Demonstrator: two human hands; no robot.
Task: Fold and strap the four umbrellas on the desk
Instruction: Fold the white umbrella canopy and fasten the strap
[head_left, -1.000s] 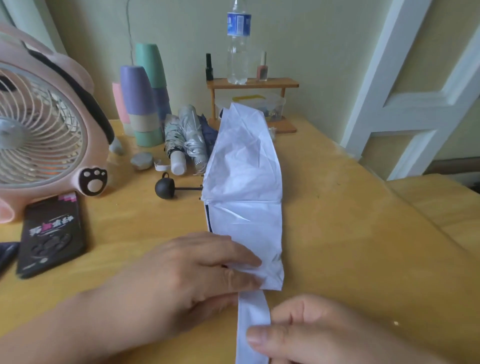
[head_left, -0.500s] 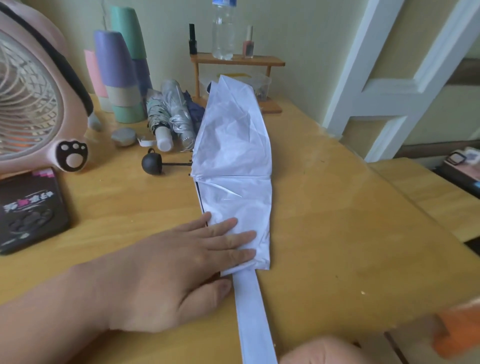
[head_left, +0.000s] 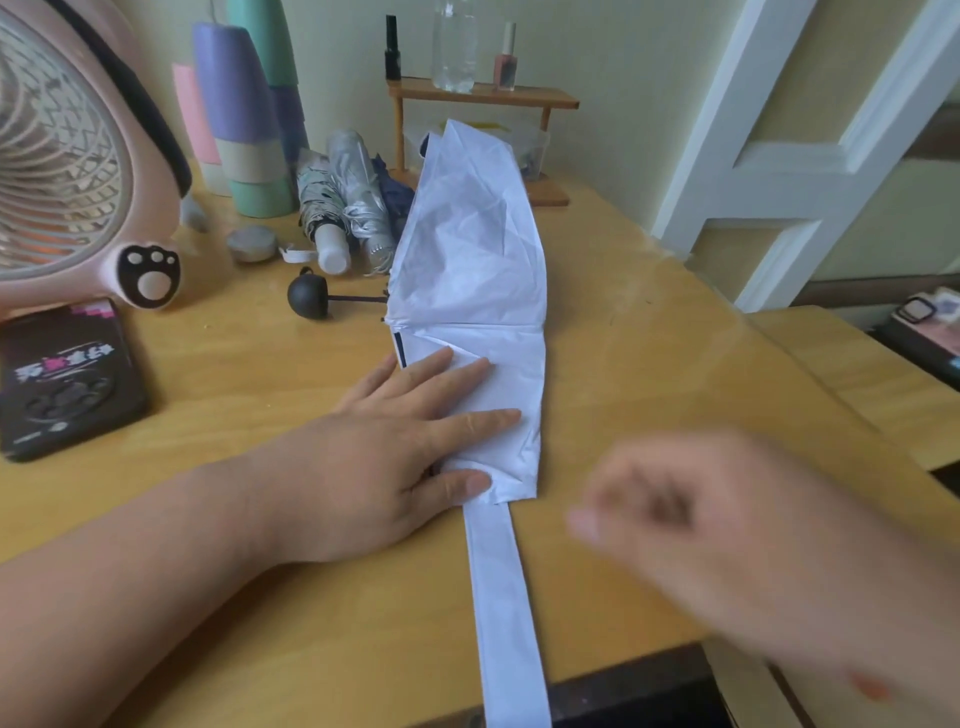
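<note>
1. The strap (head_left: 506, 613), a flat white band, runs from the near edge of the worktop (head_left: 649, 364) up to the near end of the white umbrella (head_left: 467, 291). Its lower end passes over the edge.
2. The right hand (head_left: 701, 545) is above the worktop to the right of the strap and apart from it. It is motion-blurred. The fingers look partly curled, but whether they grip anything cannot be told.
3. The left hand (head_left: 395, 467) lies flat, palm down, on the near end of the white umbrella. The fingers are straight and spread and press the fabric onto the worktop. The thumb lies at the point where the strap leaves the canopy.
4. The white umbrella lies lengthwise along the middle of the worktop, with its canopy flattened into a long strip. A crease crosses it beyond the fingertips.
5. A black round handle (head_left: 307, 296) on a thin shaft projects from the left side of the canopy.
6. Further left lie a dark phone (head_left: 62, 379) and a pink fan (head_left: 67, 156).
7. Behind the handle, three folded umbrellas (head_left: 358, 192) lie side by side, touching the canopy's left edge.
8. At the back stand stacked cups (head_left: 249, 114) and a small wooden shelf (head_left: 483, 98) that carries bottles.
</note>
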